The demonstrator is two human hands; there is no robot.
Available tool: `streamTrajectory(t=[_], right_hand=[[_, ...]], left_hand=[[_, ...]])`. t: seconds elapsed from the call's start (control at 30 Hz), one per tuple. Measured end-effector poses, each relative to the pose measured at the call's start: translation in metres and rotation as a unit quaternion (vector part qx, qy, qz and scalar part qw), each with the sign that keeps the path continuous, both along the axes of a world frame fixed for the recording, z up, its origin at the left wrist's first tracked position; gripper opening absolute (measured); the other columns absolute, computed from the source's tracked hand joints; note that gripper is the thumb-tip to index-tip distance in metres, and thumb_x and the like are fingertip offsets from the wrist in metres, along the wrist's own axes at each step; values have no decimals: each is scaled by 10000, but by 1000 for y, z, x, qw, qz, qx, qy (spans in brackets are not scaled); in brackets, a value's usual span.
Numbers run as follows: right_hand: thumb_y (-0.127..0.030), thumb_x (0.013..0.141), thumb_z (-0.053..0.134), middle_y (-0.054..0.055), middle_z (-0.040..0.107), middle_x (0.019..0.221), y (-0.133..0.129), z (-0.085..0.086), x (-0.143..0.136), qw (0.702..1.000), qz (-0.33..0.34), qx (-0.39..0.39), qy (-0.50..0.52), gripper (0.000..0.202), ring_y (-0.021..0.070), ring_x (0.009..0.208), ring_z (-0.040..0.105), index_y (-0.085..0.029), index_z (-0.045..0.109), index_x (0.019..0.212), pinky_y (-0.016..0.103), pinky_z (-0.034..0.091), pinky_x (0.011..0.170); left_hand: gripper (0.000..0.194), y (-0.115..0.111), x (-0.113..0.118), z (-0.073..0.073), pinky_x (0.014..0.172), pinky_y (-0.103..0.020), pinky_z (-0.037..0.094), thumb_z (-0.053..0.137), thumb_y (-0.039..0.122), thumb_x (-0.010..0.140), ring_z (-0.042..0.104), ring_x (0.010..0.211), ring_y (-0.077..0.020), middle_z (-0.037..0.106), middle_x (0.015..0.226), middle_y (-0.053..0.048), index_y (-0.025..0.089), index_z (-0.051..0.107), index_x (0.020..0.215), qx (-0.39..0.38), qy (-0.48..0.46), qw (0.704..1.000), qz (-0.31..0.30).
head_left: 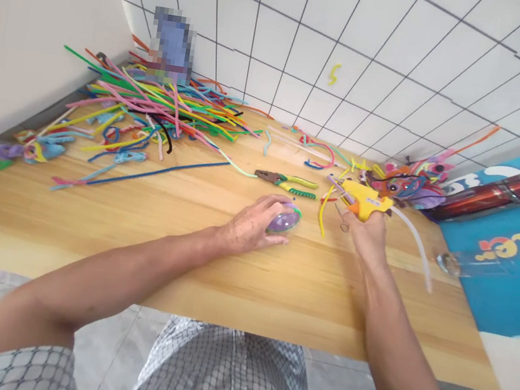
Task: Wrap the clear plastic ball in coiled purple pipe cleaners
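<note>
My left hand (255, 224) rests low over the table with its fingers curved round a shiny purple oval piece (284, 220). A green and purple strand runs along the top of that piece. My right hand (369, 234) is closed on the handle of a yellow and orange hot glue gun (362, 197), whose nozzle points up and left. From its back end a long translucent glue stick (416, 244) curves down to the right. Combination pliers (286, 181) with green and yellow handles lie just beyond my left hand. A yellow pipe cleaner (323, 211) lies between both hands.
A large heap of coloured pipe cleaners (171, 103) fills the back left of the wooden table (208, 278). Colourful craft figures (413, 182) sit at the back right, beside a dark red cylinder (489, 197). A clear tube (474, 265) lies near the right edge. A tiled wall (301, 51) stands behind.
</note>
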State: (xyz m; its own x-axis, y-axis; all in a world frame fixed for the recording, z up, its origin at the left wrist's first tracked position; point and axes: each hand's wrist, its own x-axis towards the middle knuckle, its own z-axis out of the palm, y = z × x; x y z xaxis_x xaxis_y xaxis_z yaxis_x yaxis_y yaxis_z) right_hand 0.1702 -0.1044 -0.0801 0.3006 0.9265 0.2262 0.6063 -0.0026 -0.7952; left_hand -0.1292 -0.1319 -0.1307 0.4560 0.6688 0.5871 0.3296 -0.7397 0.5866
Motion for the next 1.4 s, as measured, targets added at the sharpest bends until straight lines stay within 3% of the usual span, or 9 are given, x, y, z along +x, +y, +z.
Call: streamTrajectory(t=[0.17,0.37,0.5,0.7,0.9,1.0,1.13,1.27,1.4], right_hand=[[-531,615,854,24,727,819,-10,-5,-13,994,-85,-64,-23,431,244,763,686,-245,639,855,402,573,720],[-558,687,822,30,737,789,-18,-13,-25,997,-43,-70,-12,391,242,752,694,-237,661,841,401,567,715],[-601,707,812,65,754,786,-14,-21,-24,995,-58,-69,-51,417,286,746,713,-239,657,843,448,589,748],[-644,784,774,142,800,1028,-13,-36,-21,989,-22,-39,-144,570,364,997,748,-200,712,1135,497,600,891],[-537,911,686,202,766,1177,-11,-43,-17,976,49,-10,-212,484,394,1111,719,-166,706,1221,540,579,975],[-535,906,699,215,758,1177,-16,-35,-8,963,76,2,-260,489,412,1122,706,-157,696,1217,582,569,996],[-553,863,763,229,755,1143,-46,-2,3,932,77,-33,-352,523,454,1093,710,-158,703,1201,638,560,975],[-561,972,662,120,782,962,-80,30,-14,928,134,-66,-342,340,368,876,756,-253,735,1095,567,608,835],[-464,1017,671,167,731,1372,-80,26,-59,923,260,90,-271,507,371,1260,715,-241,584,1465,581,603,1047]], left_hand=[[644,-3,-3,3,1185,-547,580,863,370,903,614,1445,-337,587,1530,-162,276,539,1452,-1,15,1000,-3],[645,-1,-4,2,1179,-540,580,806,376,958,623,1423,-335,602,1509,-181,264,500,1515,33,6,999,-15],[662,1,-6,3,1165,-554,581,820,364,947,628,1406,-339,610,1488,-184,263,499,1517,42,9,999,-17],[711,2,-9,4,1160,-561,576,846,329,927,631,1419,-334,603,1501,-178,297,486,1538,35,13,999,-30],[669,2,-10,5,1155,-544,584,817,384,954,637,1404,-317,610,1488,-173,295,484,1527,50,17,998,-26],[649,3,-10,4,1168,-544,576,822,387,951,634,1412,-315,606,1493,-170,288,507,1510,39,21,999,-24],[644,3,-10,2,1172,-557,573,819,397,953,628,1424,-319,608,1500,-170,283,512,1508,31,19,999,-26],[649,3,-9,1,1162,-547,580,806,422,959,627,1425,-324,611,1501,-183,282,507,1518,41,18,999,-22],[651,4,-7,-1,1155,-539,574,800,416,964,627,1408,-327,614,1492,-190,276,503,1527,47,-4,998,-33]])
